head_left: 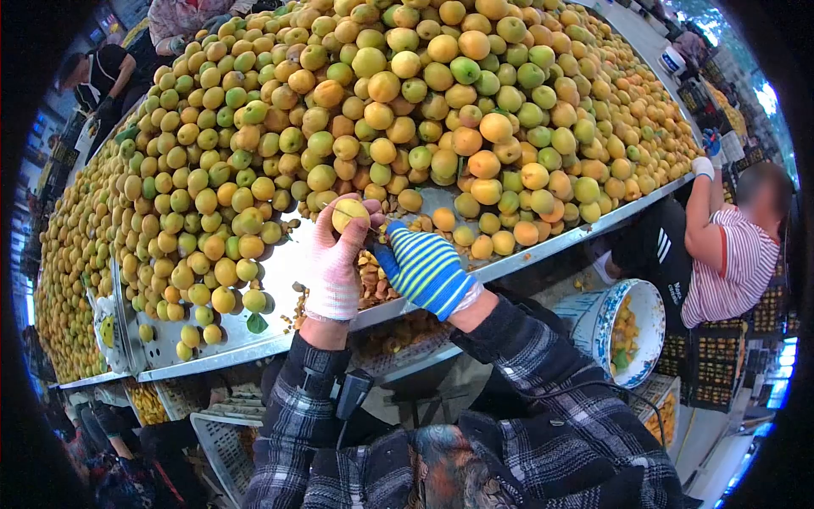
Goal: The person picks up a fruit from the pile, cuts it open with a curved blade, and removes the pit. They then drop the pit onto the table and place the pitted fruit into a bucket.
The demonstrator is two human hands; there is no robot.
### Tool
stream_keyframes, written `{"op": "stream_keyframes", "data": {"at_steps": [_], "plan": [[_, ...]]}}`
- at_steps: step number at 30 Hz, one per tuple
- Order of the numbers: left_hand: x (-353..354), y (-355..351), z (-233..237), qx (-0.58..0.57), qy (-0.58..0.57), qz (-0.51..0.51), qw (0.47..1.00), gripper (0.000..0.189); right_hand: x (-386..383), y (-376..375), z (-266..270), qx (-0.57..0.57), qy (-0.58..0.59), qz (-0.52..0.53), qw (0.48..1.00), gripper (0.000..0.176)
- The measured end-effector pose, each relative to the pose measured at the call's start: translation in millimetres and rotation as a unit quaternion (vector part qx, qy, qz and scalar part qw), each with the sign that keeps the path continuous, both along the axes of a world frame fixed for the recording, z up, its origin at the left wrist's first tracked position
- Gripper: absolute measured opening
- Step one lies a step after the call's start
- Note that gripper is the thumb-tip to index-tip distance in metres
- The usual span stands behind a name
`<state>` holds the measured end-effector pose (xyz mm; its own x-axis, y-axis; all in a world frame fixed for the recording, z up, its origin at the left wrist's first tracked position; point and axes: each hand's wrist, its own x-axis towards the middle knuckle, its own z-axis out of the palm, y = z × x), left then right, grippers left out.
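My left hand, in a pale pink and white glove with bare fingertips, grips a yellow apricot above the metal table's front edge. A thin dark line runs across the fruit. My right hand, in a blue, yellow and white striped glove, is just right of it with fingers curled together. Whatever lies between those fingers is too small to make out; a bit of yellow shows near the fingertips. Beneath my hands lies a heap of brown pits and yellow scraps. The large pile of apricots rises right behind my hands.
The metal table edge runs in front of me. Below right stands a blue and white bucket with fruit halves inside. A person in a striped shirt works at right; others are at upper left. A grey crate sits lower left.
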<state>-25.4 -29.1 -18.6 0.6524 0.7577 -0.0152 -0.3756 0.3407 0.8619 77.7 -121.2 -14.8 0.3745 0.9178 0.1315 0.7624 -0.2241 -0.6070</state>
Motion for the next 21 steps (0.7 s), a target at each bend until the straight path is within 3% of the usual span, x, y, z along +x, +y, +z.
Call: {"op": "stream_keyframes", "data": {"at_steps": [5,8,10,14,15,16,17,19,21], "plan": [[-4.2,-0.3,11.7,0.059,0.026,0.011,0.998,0.044,-4.6,2.4,-27.0,0.084,0.058,0.013,0.995,0.027],[-6.8,2.2,12.1,0.072,0.046,0.0,0.996,0.045,-8.0,3.7,-39.7,0.141,0.067,0.081,0.984,0.024],[-6.8,3.9,10.4,0.089,0.047,-0.017,0.995,0.046,-13.7,-0.9,-19.7,0.084,0.344,0.032,0.935,0.023],[-5.7,3.4,13.8,0.092,0.063,-0.019,0.994,0.048,-15.0,-0.9,-20.6,0.074,0.458,0.002,0.886,0.023],[-4.6,4.0,15.8,0.082,0.055,-0.029,0.995,0.05,-10.2,2.8,-34.1,0.141,0.287,0.022,0.947,0.024],[-3.5,4.3,16.8,0.071,0.046,-0.039,0.996,0.053,-6.2,4.9,-46.9,0.202,0.104,0.041,0.973,0.025],[-1.0,4.4,15.3,0.071,0.046,-0.039,0.996,0.053,-2.8,2.7,-32.5,0.202,0.104,0.041,0.973,0.025],[5.7,3.1,10.8,0.097,0.086,0.014,0.991,0.063,4.7,-6.4,9.1,0.028,0.005,-0.014,1.0,0.031],[6.6,0.8,11.0,0.118,0.106,0.033,0.987,0.067,7.1,-5.7,6.4,0.015,-0.008,-0.02,1.0,0.031]]}}
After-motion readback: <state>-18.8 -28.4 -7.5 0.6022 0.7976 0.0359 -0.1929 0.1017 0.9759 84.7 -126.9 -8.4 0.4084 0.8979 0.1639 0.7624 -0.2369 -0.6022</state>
